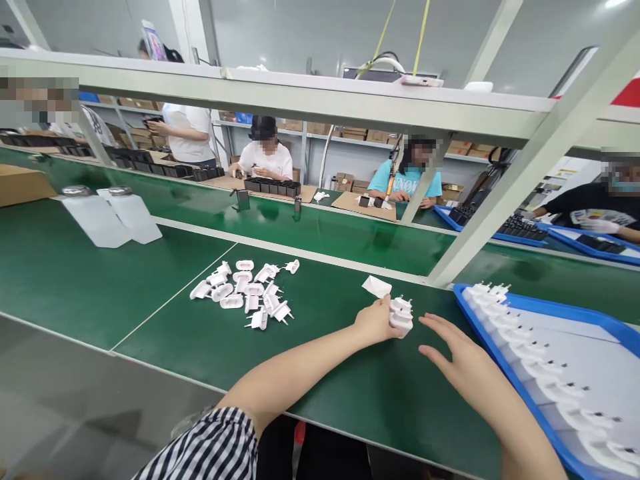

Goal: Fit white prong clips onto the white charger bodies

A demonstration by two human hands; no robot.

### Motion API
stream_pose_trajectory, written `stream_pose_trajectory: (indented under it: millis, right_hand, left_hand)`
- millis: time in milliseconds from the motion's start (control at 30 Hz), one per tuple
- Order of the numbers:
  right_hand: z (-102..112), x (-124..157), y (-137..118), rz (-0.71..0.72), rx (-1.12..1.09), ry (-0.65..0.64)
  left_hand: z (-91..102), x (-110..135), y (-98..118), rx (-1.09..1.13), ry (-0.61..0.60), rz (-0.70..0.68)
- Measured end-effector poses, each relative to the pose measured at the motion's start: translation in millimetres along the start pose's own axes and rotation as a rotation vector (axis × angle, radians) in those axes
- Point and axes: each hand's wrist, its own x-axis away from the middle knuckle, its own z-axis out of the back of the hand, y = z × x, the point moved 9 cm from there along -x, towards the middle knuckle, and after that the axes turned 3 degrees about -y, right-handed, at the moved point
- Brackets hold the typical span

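Observation:
My left hand (375, 321) is closed around white plug adapters (401, 317), held just above the green work surface with their pins pointing up and away. How many pieces are in the grip I cannot tell for certain. To the right, my right hand (457, 353) has its fingers apart and holds nothing; a small gap separates it from the adapters. Just beyond my left hand lies a small white piece (377, 287), perhaps folded paper. A loose pile of white plug heads (253, 289) with two pins each is spread out to the left.
At the right, a blue tray (464, 303) holds a row of white adapters (537, 363). A slanted post (480, 223) rises beyond it. Two white bottles with metal caps (97, 217) stand at the left near a cardboard box (23, 185). Several people sit or stand across the bench.

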Motion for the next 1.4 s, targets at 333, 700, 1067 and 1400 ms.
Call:
stream_pose_trajectory:
  millis: [333,700,1067,1400]
  right_hand:
    - [-49,-22,47,-0.255,-0.149,-0.150]
    - [-59,8,-18,0.028,-0.633,-0.129]
    - [-36,59,19,-0.237,-0.834,0.287]
    - [-44,76,31,-0.363,-0.701,0.303]
  left_hand:
    - [-0.9,-18,-3,0.108,-0.030,-0.176]
    - [-15.8,52,-7,0.151,-0.233,-0.210]
    - [-13.0,51,-52,0.487,-0.236,-0.070]
    - [-7.9,61,-38,0.257,-0.218,-0.134]
